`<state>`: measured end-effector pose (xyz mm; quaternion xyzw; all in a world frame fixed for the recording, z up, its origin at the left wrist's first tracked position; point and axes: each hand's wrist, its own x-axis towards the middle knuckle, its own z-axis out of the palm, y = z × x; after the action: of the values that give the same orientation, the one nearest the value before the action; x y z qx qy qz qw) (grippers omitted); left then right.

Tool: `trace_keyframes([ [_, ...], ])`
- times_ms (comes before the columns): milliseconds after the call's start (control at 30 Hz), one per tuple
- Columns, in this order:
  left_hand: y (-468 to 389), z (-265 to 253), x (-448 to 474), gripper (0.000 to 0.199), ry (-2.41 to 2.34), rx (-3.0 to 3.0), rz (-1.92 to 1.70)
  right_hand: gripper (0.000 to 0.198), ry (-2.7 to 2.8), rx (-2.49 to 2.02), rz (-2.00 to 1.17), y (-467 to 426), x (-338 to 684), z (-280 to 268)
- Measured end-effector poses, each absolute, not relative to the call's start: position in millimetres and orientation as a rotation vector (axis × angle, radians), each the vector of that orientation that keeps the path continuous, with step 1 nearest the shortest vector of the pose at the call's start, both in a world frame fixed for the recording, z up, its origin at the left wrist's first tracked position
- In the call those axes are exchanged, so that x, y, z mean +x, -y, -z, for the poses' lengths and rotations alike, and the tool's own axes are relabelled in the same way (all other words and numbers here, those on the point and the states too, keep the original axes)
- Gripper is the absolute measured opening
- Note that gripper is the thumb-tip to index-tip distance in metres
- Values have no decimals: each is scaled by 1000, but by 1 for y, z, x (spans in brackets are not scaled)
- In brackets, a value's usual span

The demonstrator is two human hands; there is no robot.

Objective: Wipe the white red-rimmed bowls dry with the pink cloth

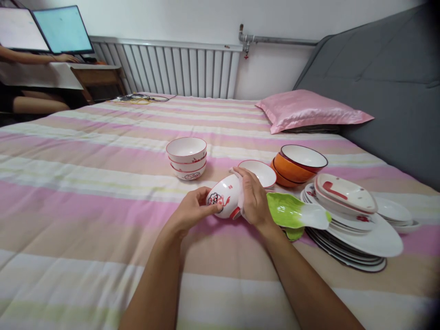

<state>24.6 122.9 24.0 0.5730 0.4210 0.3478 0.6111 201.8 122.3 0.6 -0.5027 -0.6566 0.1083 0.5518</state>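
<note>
A white bowl [225, 195] with a red and black drawing is tipped on its side between my hands, low over the bed. My left hand [195, 206] grips its rim side, thumb on the outer wall. Against the bowl's base side, my right hand [253, 197] presses a pale cloth [239, 195], most of it hidden under the fingers. To the left beyond my hands stands a stack of similar red-rimmed bowls [187, 158]. Just behind my right hand sits another red-rimmed bowl [261, 173]. Green leaf-shaped dishes [285, 211] lie right of that hand.
Orange bowls [292, 169], a tall pile of plates [381, 238] and small white dishes [393, 211] stand on the right. Farther back are a pink pillow [309, 107], cables [140, 98] and a radiator [172, 66]. Another person's arm [30, 57] rests at a desk with monitors.
</note>
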Motion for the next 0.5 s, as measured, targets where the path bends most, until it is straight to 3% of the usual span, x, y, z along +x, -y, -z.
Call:
trace_keyframes([
  [500, -122, -23, 24, 36, -888, 1253, -837, 41, 1858, -1262, 30, -110, 196, -12],
])
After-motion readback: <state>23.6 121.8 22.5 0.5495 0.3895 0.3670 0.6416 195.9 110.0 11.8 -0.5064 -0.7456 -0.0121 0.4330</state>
